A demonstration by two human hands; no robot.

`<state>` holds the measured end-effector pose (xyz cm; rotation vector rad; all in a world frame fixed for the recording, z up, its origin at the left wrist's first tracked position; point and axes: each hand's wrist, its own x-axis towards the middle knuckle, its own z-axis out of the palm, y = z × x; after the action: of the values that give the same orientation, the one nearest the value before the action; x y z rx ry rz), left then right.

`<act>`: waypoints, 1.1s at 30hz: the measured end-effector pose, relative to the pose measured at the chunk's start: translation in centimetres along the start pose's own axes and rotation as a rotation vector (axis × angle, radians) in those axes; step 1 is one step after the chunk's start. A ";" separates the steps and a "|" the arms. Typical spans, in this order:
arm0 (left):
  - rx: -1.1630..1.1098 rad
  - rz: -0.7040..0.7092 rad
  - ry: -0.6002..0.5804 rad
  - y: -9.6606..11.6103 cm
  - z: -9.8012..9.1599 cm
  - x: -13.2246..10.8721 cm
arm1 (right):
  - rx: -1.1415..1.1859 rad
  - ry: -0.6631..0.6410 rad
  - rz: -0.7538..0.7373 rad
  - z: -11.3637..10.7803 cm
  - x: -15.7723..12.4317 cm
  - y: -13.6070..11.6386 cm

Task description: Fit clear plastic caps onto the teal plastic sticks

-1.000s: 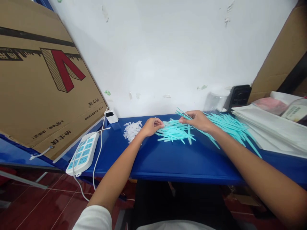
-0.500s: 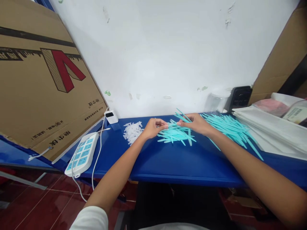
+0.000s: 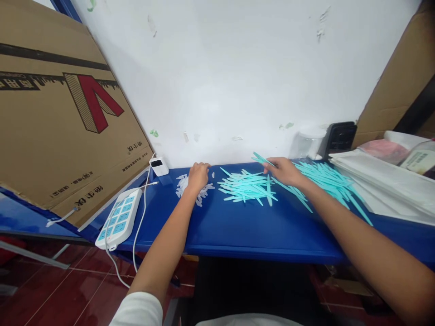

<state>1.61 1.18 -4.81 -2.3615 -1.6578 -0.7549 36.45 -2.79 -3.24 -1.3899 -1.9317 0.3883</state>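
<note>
My left hand (image 3: 199, 175) is over a pile of small translucent white plastic pieces (image 3: 183, 183), its fingers curled down. Its fingertips are hidden, so whatever they pinch does not show. My right hand (image 3: 283, 170) is closed on a few slim turquoise sticks (image 3: 259, 157), which point up and left from the fingers. Below and left of that hand lies a heap of turquoise sticks (image 3: 246, 186) with tapered ends. One small white piece (image 3: 213, 174) lies apart, between the white pile and this heap.
A larger heap of turquoise sticks (image 3: 328, 181) lies right of my right hand, beside white sheets (image 3: 384, 181). A clear jar (image 3: 309, 144) and a black device (image 3: 340, 140) stand by the wall. At left are a power strip (image 3: 120, 217), cables, a small white box (image 3: 159, 166) and a large carton (image 3: 68, 136).
My left hand has left the middle heap and moved left onto the white pile. My right hand has shifted slightly right, still holding sticks. More sticks show right of the middle heap.
</note>
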 end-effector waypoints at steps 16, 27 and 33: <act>0.071 0.015 -0.153 0.4 2.5 0.0 | 0.064 -0.080 -0.026 0.7 -0.6 -1.3; -0.086 0.125 -0.140 1.2 2.7 -0.2 | 0.040 -0.080 0.010 1.0 -0.4 -0.8; -0.060 0.108 -0.163 1.1 3.1 0.3 | 0.042 -0.076 0.011 0.9 -0.6 -1.0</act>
<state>3.65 2.26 -7.23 -2.5931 -1.5702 -0.6160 35.16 -3.54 -3.47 -1.3770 -1.9663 0.4913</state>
